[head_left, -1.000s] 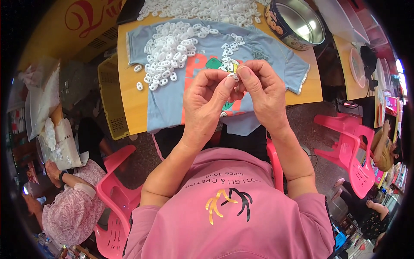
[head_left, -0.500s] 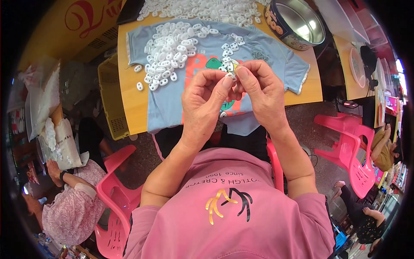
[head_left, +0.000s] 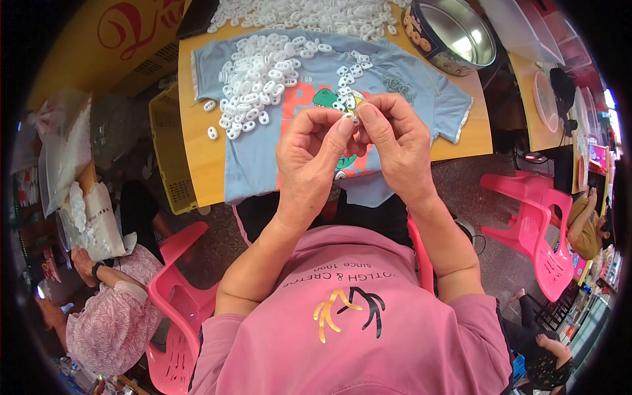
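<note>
My left hand (head_left: pixel 308 150) and my right hand (head_left: pixel 400 146) meet fingertip to fingertip over a blue-grey printed T-shirt (head_left: pixel 253 168). Both are closed in a pinch around a small white two-hole plastic piece (head_left: pixel 349 116), partly covered by my thumbs. Beyond the fingertips, a short line of similar white pieces (head_left: pixel 345 80) runs away across the shirt; whether they are joined I cannot tell. A heap of loose white pieces (head_left: pixel 260 76) lies on the shirt to the left. Right of the line is a tangle of grey-green thread (head_left: pixel 397 85).
A larger white heap (head_left: pixel 309 16) covers the table's far side, beside a round metal tin (head_left: pixel 421 33). The yellow table (head_left: pixel 203 168) has a yellow crate (head_left: pixel 172 168) at its left. Pink chairs (head_left: pixel 536 217) stand on both sides. A person (head_left: pixel 115 316) sits at left; others are at right.
My hands keep the same pinch and have barely shifted. At the lower right, a person in dark clothes has moved lower in the view.
</note>
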A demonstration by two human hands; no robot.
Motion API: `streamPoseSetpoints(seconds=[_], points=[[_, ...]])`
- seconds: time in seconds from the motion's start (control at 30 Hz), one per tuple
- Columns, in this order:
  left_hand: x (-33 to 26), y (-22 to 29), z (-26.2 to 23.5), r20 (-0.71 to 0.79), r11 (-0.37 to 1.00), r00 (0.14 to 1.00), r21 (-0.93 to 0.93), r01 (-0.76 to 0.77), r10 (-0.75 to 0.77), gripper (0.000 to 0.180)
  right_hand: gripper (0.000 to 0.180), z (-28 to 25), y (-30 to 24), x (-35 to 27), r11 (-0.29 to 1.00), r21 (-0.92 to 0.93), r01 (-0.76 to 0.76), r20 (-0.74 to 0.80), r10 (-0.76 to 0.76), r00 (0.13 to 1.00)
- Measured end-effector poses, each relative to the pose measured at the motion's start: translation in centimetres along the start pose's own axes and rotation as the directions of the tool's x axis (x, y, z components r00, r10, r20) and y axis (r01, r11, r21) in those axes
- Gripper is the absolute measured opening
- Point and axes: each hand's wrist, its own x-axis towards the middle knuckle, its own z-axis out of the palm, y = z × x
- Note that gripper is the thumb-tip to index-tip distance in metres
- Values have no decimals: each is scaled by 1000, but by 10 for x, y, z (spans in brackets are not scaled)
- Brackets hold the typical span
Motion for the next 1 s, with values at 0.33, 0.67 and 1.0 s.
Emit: streamPoseSetpoints(seconds=[0.33,0.67,1.0], points=[[-1,-1,2,-43,995,998,99,-34,38,9,15,6,8,-5,997,64,38,-33,-36,999],[2,-4,-3,-57,996,998,88,-3,8,11,16,-3,13,-2,999,-35,22,7,-22,1000],[1,-1,-5,-30,997,999,73,24,-22,12,18,-6,8,-3,991,122,-57,50,52,997]])
